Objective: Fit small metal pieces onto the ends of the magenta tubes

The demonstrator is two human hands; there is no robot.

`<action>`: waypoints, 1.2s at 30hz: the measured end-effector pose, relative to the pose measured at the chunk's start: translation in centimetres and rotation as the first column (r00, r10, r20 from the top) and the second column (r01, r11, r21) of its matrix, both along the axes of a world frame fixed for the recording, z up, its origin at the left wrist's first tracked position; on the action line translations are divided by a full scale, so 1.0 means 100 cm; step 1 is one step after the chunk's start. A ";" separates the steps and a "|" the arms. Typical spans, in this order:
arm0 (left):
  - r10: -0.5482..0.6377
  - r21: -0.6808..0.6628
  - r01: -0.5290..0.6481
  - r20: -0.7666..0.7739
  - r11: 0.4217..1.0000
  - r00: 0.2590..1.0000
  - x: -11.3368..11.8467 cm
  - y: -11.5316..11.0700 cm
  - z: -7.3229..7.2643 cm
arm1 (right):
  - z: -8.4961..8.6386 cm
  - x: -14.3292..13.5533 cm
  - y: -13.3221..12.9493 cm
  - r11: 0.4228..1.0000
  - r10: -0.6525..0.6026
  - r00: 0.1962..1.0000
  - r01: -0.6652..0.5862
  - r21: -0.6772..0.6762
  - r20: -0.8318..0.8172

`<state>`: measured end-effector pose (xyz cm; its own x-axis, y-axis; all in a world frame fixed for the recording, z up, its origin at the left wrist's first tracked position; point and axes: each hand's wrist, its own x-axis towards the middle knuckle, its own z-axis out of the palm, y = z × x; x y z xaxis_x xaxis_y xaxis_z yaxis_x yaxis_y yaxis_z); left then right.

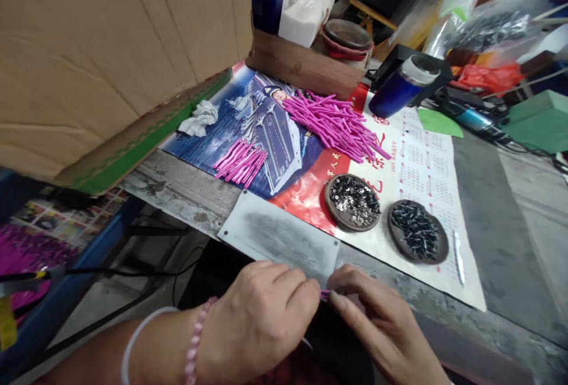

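Left hand (266, 314) and right hand (381, 320) closed, both pinching a magenta piece (325, 295), partly hidden, by the near edge of the metal plate (275, 231). Past plate, on the tabletop (190, 196): small magenta bundle (242, 163), then bigger magenta pile (332, 122). Right of plate: ring bowl (329, 203), black-pin bowl (441, 248).

Two bare hands, one left hand (266, 314) and one right hand (381, 320); on the grey counter (186, 190), two piles of slim magenta sticks (332, 125), too dense to count singly; two round brown shallow bowls (439, 243); one rectangular grey plate (275, 231); one blue cylindrical bottle with a silver top (393, 95); one crumpled white wad (199, 119); one pink beaded bracelet (194, 337)
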<state>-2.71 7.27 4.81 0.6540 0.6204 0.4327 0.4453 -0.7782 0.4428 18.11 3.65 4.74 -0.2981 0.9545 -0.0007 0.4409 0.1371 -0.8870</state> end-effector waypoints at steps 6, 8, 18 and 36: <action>-0.010 0.005 0.010 0.006 1.000 1.000 0.001 0.000 -0.004 | 0.002 -0.004 0.003 1.000 -0.016 1.000 0.016 -0.006 0.001; -0.005 0.002 0.005 0.008 1.000 1.000 0.002 0.000 -0.005 | 0.002 -0.006 0.004 0.999 -0.031 0.999 0.030 -0.034 -0.033; -0.007 0.024 0.006 0.031 1.000 0.999 0.005 -0.005 -0.012 | -0.007 -0.009 0.003 0.960 -0.132 0.983 0.094 -0.264 -0.129; 0.095 -0.118 -0.070 0.219 0.991 0.971 -0.001 -0.007 -0.027 | -0.013 -0.012 0.009 0.924 -0.173 0.960 0.082 -0.373 -0.219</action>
<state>-2.84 6.61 2.12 0.4928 0.7195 0.4893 0.3863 -0.6848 0.6179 16.90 4.53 3.49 -0.2084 0.9338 -0.2908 0.1973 -0.2511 -0.9476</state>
